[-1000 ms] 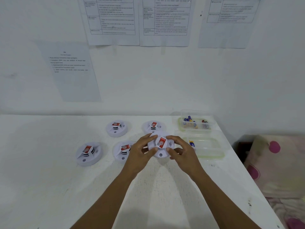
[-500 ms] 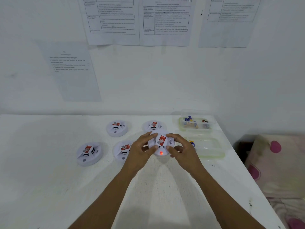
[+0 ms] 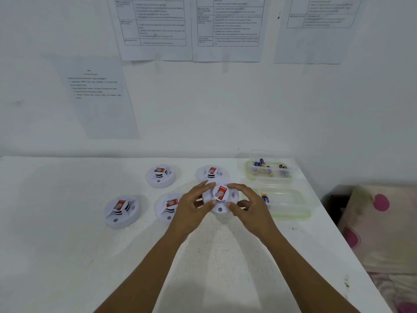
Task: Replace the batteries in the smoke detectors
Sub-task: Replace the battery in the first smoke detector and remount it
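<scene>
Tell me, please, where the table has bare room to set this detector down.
Bare: the table left of the leftmost detector, and the near strip beside both forearms. Crowded: the centre, where left hand and right hand hold a detector between the middle detector and the trays.

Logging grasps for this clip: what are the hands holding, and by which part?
One smoke detector, by its round rim: the left hand grips the left edge, the right hand the right edge.
</scene>
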